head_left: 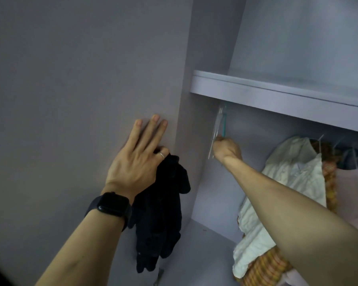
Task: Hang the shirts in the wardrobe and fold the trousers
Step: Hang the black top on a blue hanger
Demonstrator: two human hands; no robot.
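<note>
Left hand (136,159): three fingers flat on wardrobe side panel (70,79), grip pinching black garment (159,213) hanging near left. Right hand (226,149): grip clamped round hangers (223,122) under shelf (277,96); shirts (287,170) hang right.

Pale lilac wardrobe (211,48) in dim light, shelf (277,96) across it, flat lilac panel (70,69) left of the shelf, bottom board (207,242) below the shelf.

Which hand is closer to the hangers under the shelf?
The right. The right hand grips the hangers just below the shelf. The left hand is off to the left, pressed on the flat panel and pinching a black garment.
</note>
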